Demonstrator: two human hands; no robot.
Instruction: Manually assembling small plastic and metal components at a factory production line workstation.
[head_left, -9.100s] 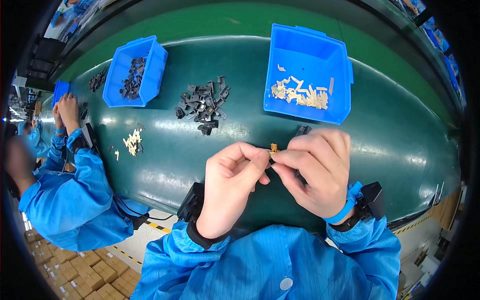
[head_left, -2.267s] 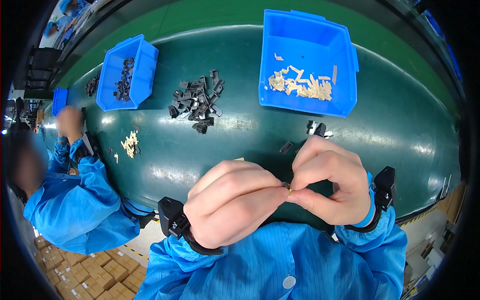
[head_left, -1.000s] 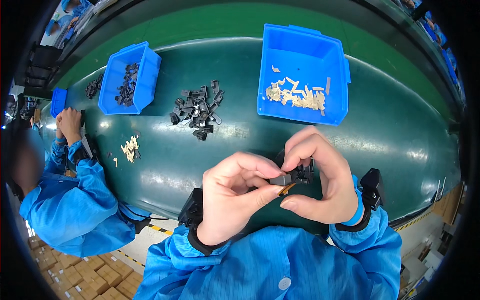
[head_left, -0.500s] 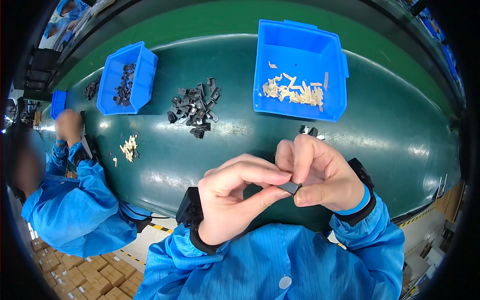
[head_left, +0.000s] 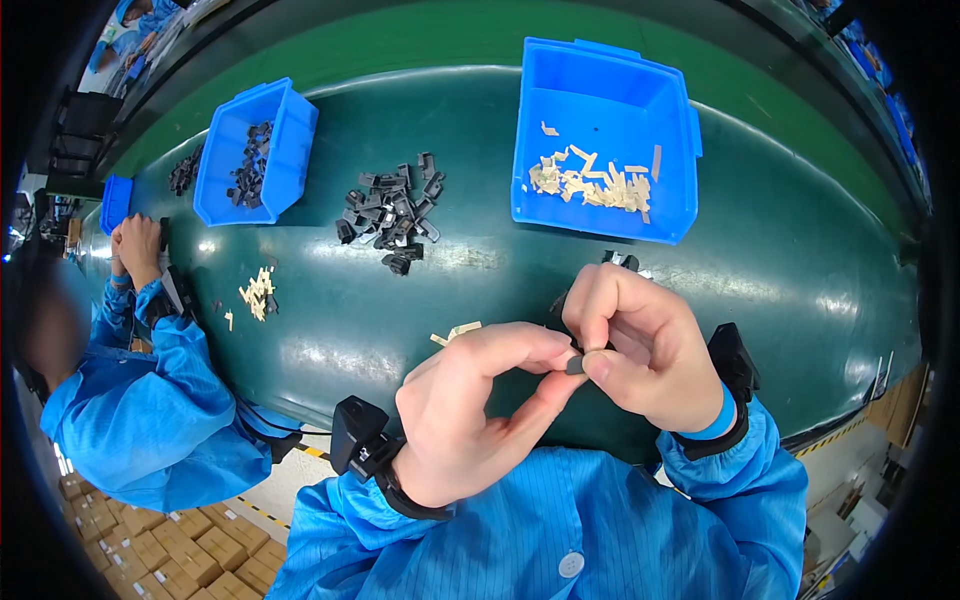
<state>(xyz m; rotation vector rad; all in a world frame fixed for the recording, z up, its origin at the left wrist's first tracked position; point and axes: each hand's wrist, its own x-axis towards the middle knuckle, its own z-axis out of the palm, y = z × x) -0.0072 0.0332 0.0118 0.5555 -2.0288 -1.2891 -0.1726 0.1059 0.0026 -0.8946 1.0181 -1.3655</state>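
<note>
Close in front of my body, a small black plastic part is pinched between both hands. My left hand grips its left end between thumb and fingertips. On its other end, the thumb and forefinger of my right hand are closed; the fingers cover much of the part. Some cream strips lie on the table just behind my left hand. Past my right hand sit a few black and silvery pieces, partly hidden.
Ahead on the green table, a blue bin holds cream strips. Left of it lies a heap of black parts, then another blue bin with black parts. A co-worker sits at the left, near a small strip pile.
My hands have turned the black part, and less of it shows. My left wrist has shifted left, uncovering cream strips behind it. The co-worker's hands have moved slightly.
</note>
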